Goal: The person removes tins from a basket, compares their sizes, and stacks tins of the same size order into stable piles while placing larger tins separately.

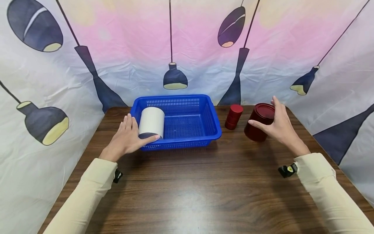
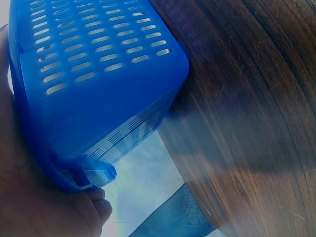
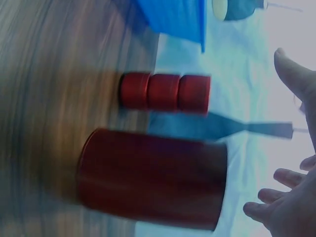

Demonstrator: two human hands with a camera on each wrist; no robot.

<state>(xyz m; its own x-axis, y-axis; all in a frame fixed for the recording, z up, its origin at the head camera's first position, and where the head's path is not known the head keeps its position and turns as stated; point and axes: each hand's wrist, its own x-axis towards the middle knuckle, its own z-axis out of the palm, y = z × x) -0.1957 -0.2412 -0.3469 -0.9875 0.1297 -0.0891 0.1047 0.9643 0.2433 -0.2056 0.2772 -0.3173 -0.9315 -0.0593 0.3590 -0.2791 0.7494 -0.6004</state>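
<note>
My left hand (image 1: 124, 138) rests on the left front corner of a blue plastic basket (image 1: 190, 140), fingers straight and thumb stretched along the front rim. In the left wrist view, the hand (image 2: 44, 202) lies over the rim of the slotted basket (image 2: 113, 108). Inside the basket, at its left end, leans a white cylinder (image 1: 152, 122) with a dark band at its lower end. My right hand (image 1: 280, 128) is spread at a dark red lidded can (image 1: 255, 132); the right wrist view shows a gap between its fingers and the can (image 3: 155, 180).
A slim red ribbed cylinder (image 1: 233, 116) stands upright between the basket and the can. Everything sits near the back edge of a brown wood-grain table (image 1: 187, 188). Behind it hangs a cloth (image 1: 137, 58) printed with lamps.
</note>
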